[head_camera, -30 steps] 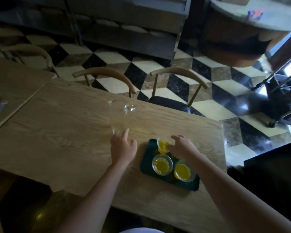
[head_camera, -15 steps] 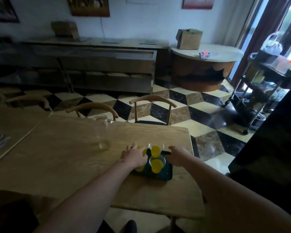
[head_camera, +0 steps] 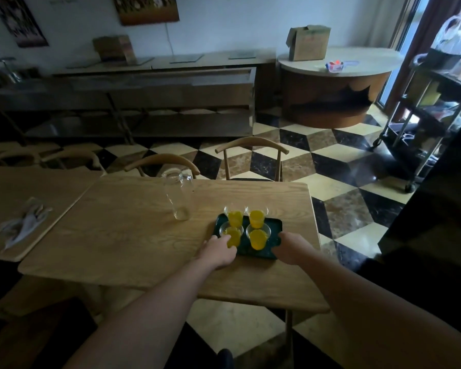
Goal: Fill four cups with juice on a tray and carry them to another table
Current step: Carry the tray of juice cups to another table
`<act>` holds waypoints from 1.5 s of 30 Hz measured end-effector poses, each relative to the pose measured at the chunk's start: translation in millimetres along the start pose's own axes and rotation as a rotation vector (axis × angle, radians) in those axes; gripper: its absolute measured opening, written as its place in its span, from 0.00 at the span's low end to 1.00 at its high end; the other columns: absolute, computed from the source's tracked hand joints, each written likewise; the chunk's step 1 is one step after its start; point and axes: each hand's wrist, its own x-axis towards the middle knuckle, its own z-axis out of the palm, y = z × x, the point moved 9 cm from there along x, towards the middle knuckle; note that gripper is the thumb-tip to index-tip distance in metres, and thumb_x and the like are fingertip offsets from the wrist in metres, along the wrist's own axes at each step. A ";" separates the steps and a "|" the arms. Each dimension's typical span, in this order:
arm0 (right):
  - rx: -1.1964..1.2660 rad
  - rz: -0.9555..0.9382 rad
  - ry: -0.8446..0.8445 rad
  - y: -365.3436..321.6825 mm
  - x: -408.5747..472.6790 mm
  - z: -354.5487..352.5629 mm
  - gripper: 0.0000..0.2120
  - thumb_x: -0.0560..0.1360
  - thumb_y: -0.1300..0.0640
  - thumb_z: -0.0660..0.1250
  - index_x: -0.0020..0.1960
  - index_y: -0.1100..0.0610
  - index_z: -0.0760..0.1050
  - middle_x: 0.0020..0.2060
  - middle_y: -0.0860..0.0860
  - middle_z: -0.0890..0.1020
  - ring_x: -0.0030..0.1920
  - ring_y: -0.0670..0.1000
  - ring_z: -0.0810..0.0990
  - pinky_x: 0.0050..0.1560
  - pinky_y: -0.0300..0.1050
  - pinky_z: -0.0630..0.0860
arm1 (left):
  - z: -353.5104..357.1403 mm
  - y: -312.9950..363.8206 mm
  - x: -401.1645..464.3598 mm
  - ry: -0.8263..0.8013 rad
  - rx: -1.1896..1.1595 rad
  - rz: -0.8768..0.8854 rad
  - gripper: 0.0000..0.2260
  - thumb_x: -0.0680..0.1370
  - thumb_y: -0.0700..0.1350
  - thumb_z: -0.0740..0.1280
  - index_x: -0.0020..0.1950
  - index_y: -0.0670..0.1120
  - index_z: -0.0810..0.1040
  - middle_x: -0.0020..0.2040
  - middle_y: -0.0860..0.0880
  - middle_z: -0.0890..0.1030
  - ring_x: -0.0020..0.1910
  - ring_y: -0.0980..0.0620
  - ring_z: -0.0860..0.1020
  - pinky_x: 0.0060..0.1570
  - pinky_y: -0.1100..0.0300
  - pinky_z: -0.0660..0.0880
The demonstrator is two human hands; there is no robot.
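Four clear cups of yellow juice stand two by two on a dark green tray, a shallow rectangle with rounded corners and a raised rim. The cups are thin, transparent and slightly tapered, each about full. The tray sits toward the right end of a table with a pale wood top, visible grain and rounded corners.

The left hand lies at the tray's near-left edge, fingers bent onto the rim just beside the nearest left cup; it looks to be gripping the edge, though the underside of the hand is hidden. The right hand closes over the near-right corner of the tray, thumb on top of the rim. Both bare forearms reach in from the bottom of the view.

A tall clear glass jug, smooth and nearly empty, stands upright on the table just left of the tray. Behind the table are two chairs with curved wooden backrests. A second wooden table adjoins on the left, with a crumpled grey cloth on it. The floor is glossy stone in black, cream and brown diamonds.
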 end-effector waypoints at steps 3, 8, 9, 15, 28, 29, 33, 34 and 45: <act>0.004 0.000 -0.005 1.6 1.8 5.8 0.13 0.79 0.57 0.62 0.60 0.61 0.78 0.55 0.57 0.83 0.52 0.56 0.82 0.51 0.47 0.79 | 6.0 -12.0 6.3 -0.011 -0.095 -0.035 0.28 0.82 0.53 0.57 0.82 0.55 0.56 0.81 0.42 0.57 0.75 0.39 0.64 0.70 0.43 0.68; 0.107 0.028 -0.002 9.4 18.7 21.7 0.13 0.80 0.58 0.61 0.60 0.61 0.78 0.54 0.56 0.83 0.53 0.56 0.82 0.52 0.48 0.80 | 10.7 -31.9 30.3 0.014 -0.358 -0.107 0.32 0.82 0.50 0.60 0.82 0.55 0.48 0.79 0.42 0.64 0.57 0.50 0.75 0.49 0.57 0.74; 0.168 0.064 0.003 15.0 25.6 25.0 0.14 0.79 0.56 0.63 0.61 0.60 0.77 0.53 0.55 0.82 0.52 0.55 0.81 0.50 0.47 0.79 | 11.6 -36.4 36.2 0.021 -0.409 -0.127 0.33 0.82 0.50 0.61 0.82 0.55 0.47 0.79 0.43 0.64 0.56 0.50 0.75 0.46 0.58 0.72; 0.504 0.303 0.033 45.9 71.8 43.7 0.21 0.79 0.53 0.66 0.70 0.57 0.72 0.44 0.48 0.77 0.48 0.51 0.81 0.43 0.45 0.80 | 7.7 -62.2 92.8 0.070 -0.536 -0.225 0.29 0.83 0.51 0.57 0.82 0.56 0.50 0.79 0.45 0.63 0.49 0.50 0.77 0.35 0.60 0.68; 0.436 0.457 0.043 76.9 158.1 65.0 0.37 0.73 0.70 0.58 0.81 0.52 0.60 0.68 0.61 0.75 0.64 0.60 0.77 0.60 0.57 0.80 | 5.9 -106.9 229.7 0.050 -0.401 -0.183 0.35 0.81 0.35 0.60 0.81 0.61 0.51 0.68 0.42 0.75 0.42 0.49 0.80 0.29 0.60 0.73; 0.438 0.470 0.042 79.4 163.1 68.2 0.37 0.74 0.70 0.58 0.81 0.54 0.58 0.70 0.61 0.74 0.66 0.60 0.76 0.62 0.58 0.79 | 8.9 -106.4 237.3 0.027 -0.409 -0.183 0.35 0.81 0.35 0.60 0.81 0.60 0.52 0.61 0.44 0.77 0.42 0.49 0.79 0.31 0.60 0.74; 0.478 0.451 0.076 83.4 180.2 73.7 0.29 0.72 0.68 0.58 0.71 0.51 0.72 0.53 0.54 0.80 0.53 0.56 0.80 0.55 0.56 0.82 | 22.8 -103.9 258.4 -0.056 -0.485 -0.190 0.35 0.80 0.35 0.64 0.81 0.59 0.55 0.49 0.47 0.79 0.41 0.47 0.79 0.35 0.57 0.76; 0.485 0.445 0.081 83.9 183.0 74.4 0.27 0.72 0.67 0.58 0.68 0.50 0.74 0.52 0.53 0.81 0.52 0.55 0.80 0.54 0.56 0.82 | 25.1 -104.2 261.0 -0.064 -0.497 -0.194 0.35 0.80 0.35 0.65 0.81 0.58 0.56 0.48 0.46 0.80 0.40 0.48 0.79 0.35 0.58 0.76; 0.556 0.554 0.101 99.6 184.7 95.3 0.36 0.73 0.73 0.56 0.79 0.52 0.66 0.64 0.59 0.80 0.56 0.56 0.81 0.48 0.48 0.82 | 43.5 -113.4 275.0 -0.114 -0.597 -0.243 0.34 0.79 0.29 0.63 0.78 0.58 0.65 0.48 0.49 0.74 0.41 0.52 0.76 0.32 0.64 0.72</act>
